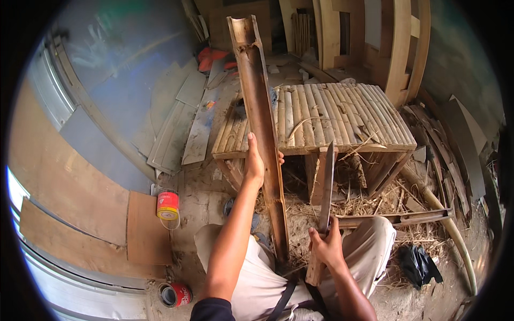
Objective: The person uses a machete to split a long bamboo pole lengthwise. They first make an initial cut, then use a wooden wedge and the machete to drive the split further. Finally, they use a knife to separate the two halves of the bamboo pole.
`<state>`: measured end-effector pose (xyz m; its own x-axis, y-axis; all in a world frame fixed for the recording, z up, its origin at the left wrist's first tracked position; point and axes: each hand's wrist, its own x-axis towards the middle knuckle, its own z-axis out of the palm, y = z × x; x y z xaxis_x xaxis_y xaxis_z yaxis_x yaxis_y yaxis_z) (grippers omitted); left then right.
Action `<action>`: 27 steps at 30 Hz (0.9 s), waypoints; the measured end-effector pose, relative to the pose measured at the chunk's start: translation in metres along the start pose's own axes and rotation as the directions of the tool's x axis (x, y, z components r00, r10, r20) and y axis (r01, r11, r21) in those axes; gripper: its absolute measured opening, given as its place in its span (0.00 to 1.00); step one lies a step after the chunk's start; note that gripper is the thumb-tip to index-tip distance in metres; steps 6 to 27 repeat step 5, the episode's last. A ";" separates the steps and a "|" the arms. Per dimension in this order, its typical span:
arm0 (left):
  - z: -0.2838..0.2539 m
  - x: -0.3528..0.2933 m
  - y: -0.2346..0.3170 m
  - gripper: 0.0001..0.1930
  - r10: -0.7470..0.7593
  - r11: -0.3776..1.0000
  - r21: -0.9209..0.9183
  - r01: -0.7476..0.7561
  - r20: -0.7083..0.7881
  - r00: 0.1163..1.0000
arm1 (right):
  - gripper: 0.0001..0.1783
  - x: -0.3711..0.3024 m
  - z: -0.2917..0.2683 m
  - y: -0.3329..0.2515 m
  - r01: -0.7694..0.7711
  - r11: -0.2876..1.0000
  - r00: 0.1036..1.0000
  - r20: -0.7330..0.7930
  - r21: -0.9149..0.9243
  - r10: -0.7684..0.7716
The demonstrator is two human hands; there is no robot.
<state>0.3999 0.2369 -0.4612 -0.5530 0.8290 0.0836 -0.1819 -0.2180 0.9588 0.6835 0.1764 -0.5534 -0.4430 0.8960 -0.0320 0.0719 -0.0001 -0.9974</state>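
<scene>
A long half of split bamboo [258, 101] stands tilted before me, its hollow brown side toward me and its lower end between my legs. Around its middle, my left hand [256, 160] is closed, thumb along the near edge and fingertips showing on the far side. My right hand [327, 245] is wrapped round the wooden handle of a machete [327, 187], whose blade points upward to the right of the bamboo. Blade and bamboo are apart. Behind them stands a low bench [316, 115] topped with bamboo slats.
Another split bamboo piece [407, 218] lies right of my knee, near a long pole [455, 235] and a black plastic bag [420, 266]. Shavings [369, 206] litter the floor. Two paint cans [167, 204] stand at left beside boards [80, 176]. Wooden frames [399, 48] lean at the back.
</scene>
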 end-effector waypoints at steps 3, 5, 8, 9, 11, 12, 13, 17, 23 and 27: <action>0.018 0.003 0.002 0.49 -0.050 0.999 0.012 0.050 0.040 0.998 | 0.34 0.018 -0.003 -0.014 0.006 1.000 0.999 -0.051 0.003 -0.006; 0.025 0.001 -0.002 0.49 -0.077 0.997 0.006 0.077 0.041 0.996 | 0.34 0.026 -0.008 -0.014 0.039 0.999 0.999 -0.036 -0.023 -0.040; 0.025 0.001 -0.002 0.49 -0.077 0.997 0.006 0.077 0.041 0.996 | 0.34 0.026 -0.008 -0.014 0.039 0.999 0.999 -0.036 -0.023 -0.040; 0.025 0.001 -0.002 0.49 -0.077 0.997 0.006 0.077 0.041 0.996 | 0.34 0.026 -0.008 -0.014 0.039 0.999 0.999 -0.036 -0.023 -0.040; 0.025 0.001 -0.002 0.49 -0.077 0.997 0.006 0.077 0.041 0.996 | 0.34 0.026 -0.008 -0.014 0.039 0.999 0.999 -0.036 -0.023 -0.040; 0.025 0.001 -0.002 0.49 -0.077 0.997 0.006 0.077 0.041 0.996 | 0.34 0.026 -0.008 -0.014 0.039 0.999 0.999 -0.036 -0.023 -0.040; 0.025 0.001 -0.002 0.49 -0.077 0.997 0.006 0.077 0.041 0.996 | 0.34 0.026 -0.008 -0.014 0.039 0.999 0.999 -0.036 -0.023 -0.040; 0.025 0.001 -0.002 0.49 -0.077 0.997 0.006 0.077 0.041 0.996 | 0.34 0.026 -0.008 -0.014 0.039 0.999 0.999 -0.036 -0.023 -0.040; 0.025 0.001 -0.002 0.49 -0.077 0.997 0.006 0.077 0.041 0.996 | 0.34 0.026 -0.008 -0.014 0.039 0.999 0.999 -0.036 -0.023 -0.040; 0.025 0.001 -0.002 0.49 -0.077 0.997 0.006 0.077 0.041 0.996 | 0.34 0.026 -0.008 -0.014 0.039 0.999 0.999 -0.036 -0.023 -0.040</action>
